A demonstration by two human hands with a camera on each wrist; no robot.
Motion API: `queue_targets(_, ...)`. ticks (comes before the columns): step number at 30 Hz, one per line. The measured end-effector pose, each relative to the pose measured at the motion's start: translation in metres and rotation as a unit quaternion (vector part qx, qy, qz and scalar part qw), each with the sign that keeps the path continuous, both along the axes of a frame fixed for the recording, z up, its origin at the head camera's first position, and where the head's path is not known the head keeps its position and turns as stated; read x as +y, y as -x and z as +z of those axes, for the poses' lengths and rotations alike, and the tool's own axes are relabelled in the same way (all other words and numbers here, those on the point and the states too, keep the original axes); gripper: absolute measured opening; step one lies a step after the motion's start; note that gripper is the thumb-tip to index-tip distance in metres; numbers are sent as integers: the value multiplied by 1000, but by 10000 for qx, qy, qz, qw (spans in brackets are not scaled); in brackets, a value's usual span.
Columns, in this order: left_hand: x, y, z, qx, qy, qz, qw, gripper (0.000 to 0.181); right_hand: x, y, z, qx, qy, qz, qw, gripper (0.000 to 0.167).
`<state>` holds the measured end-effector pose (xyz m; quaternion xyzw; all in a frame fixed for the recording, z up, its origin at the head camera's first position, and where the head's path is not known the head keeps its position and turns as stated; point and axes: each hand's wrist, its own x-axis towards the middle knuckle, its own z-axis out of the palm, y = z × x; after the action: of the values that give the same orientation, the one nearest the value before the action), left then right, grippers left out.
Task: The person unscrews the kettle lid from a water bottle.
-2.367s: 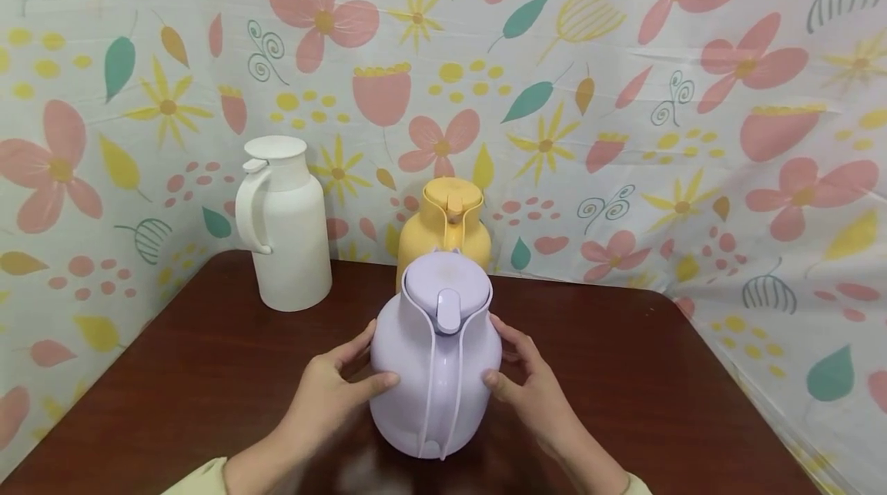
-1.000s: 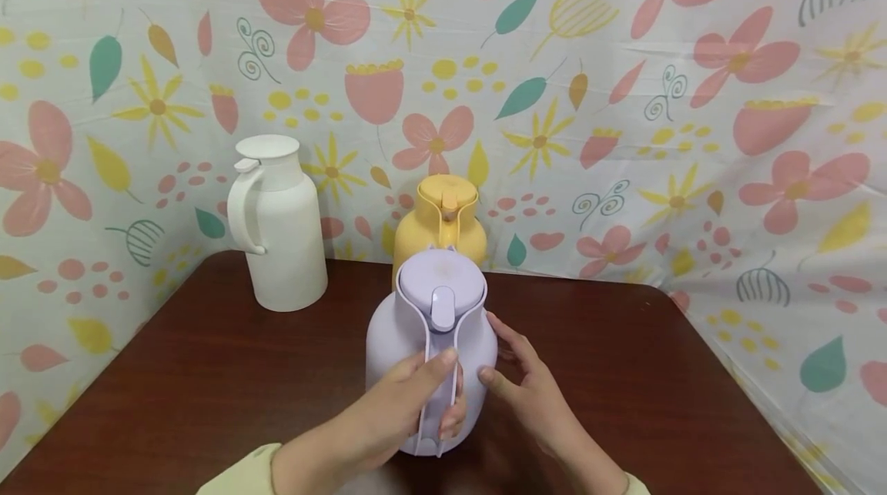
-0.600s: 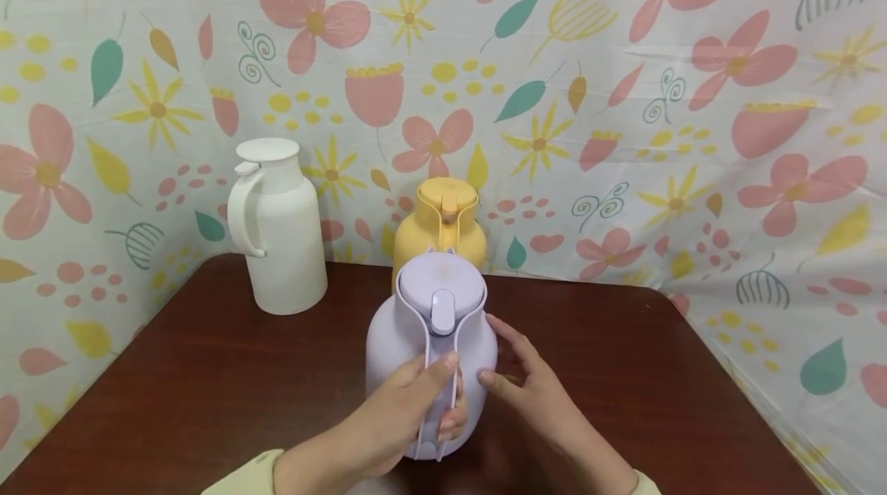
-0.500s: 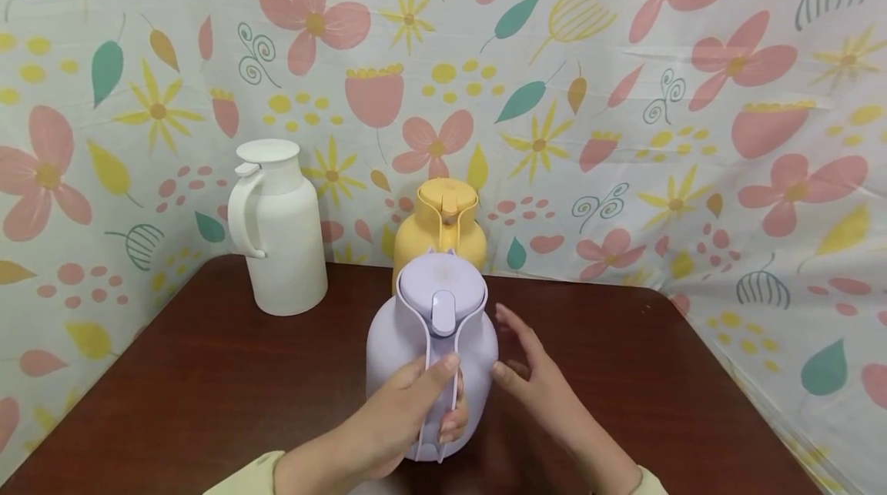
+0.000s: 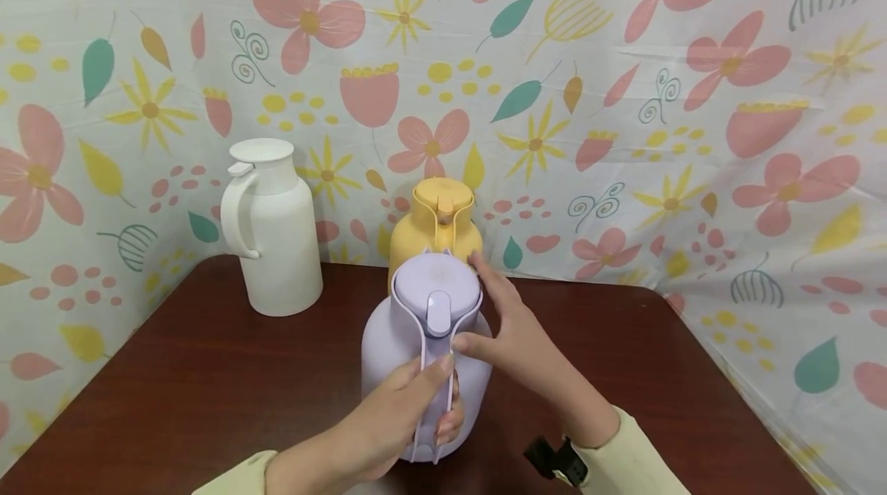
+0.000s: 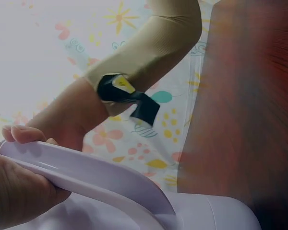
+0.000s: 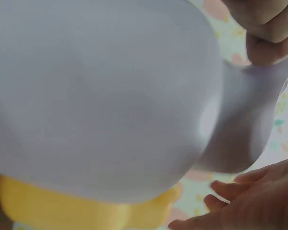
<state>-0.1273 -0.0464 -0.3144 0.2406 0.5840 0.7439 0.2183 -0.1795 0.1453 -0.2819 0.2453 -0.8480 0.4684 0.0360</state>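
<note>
A lilac vacuum jug [image 5: 389,345] with a round lid and a thumb lever [image 5: 439,313] stands upright on the dark wooden table [image 5: 277,372]. My left hand [image 5: 395,414] grips its handle, thumb lying along the near side; in the left wrist view the fingers curl round the handle [image 6: 96,189]. My right hand [image 5: 516,333] is raised at the right of the jug's neck, fingers extended toward the lid [image 5: 436,279]. In the right wrist view that hand [image 7: 259,203] shows spread fingers and a gap from the neck [image 7: 245,120].
Directly behind the lilac jug stands a yellow jug [image 5: 402,241], partly hidden by it. A white jug [image 5: 280,241] is at the back left, its handle facing left. A floral cloth [image 5: 589,56] hangs behind the table. A black strap [image 5: 557,460] is on the right sleeve.
My left hand has gone from the jug's left side to its handle and grips it. The right hand has left the jug's right side and risen toward the lid. The jug has stayed put.
</note>
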Motion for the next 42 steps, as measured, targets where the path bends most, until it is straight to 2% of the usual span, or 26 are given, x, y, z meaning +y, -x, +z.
queue_targets(3, -1, 1, -1, -6, -7, -50, 10000, 35, -11, 0, 7, 72, -131, -135, 9998, 121)
queue_targets(6, 0, 3, -2, 40, -125, -154, 9998, 34, -21, -2, 9, 41, -215, -479, 9986, 115)
queue_targets(10, 0, 3, -4, 141, -220, -282, 9993, 44, -27, -2, 8, 125, -129, -734, 9971, 103)
queue_targets(17, -2, 5, -1, 324, -137, -396, 9986, 56, -29, 3, 4, 859, -89, -658, 9941, 92)
queue_targets(25, -3, 6, 0, 263, -129, -478, 9984, 41, -25, 9, 1, 1176, -201, -540, 9914, 86)
queue_targets(28, -3, 5, 0, 207, -73, -467, 9987, 47, -20, 12, 0, 1191, -260, -318, 9920, 84)
queue_targets(31, -2, 5, 0, 141, 0, -469, 9988, 51, -12, 18, 0, 1127, -261, 80, 9933, 82)
queue_targets(36, -1, 6, 1, 85, 32, -514, 9986, 56, 2, 30, 3, 857, -352, 711, 9932, 86)
queue_targets(39, -2, 7, 0, 135, -6, -543, 9984, 59, 7, 37, 4, 800, -402, 1057, 9904, 89)
queue_targets(42, -3, 7, -1, 164, -73, -553, 9983, 60, 12, 48, 4, 905, -324, 1614, 9822, 90)
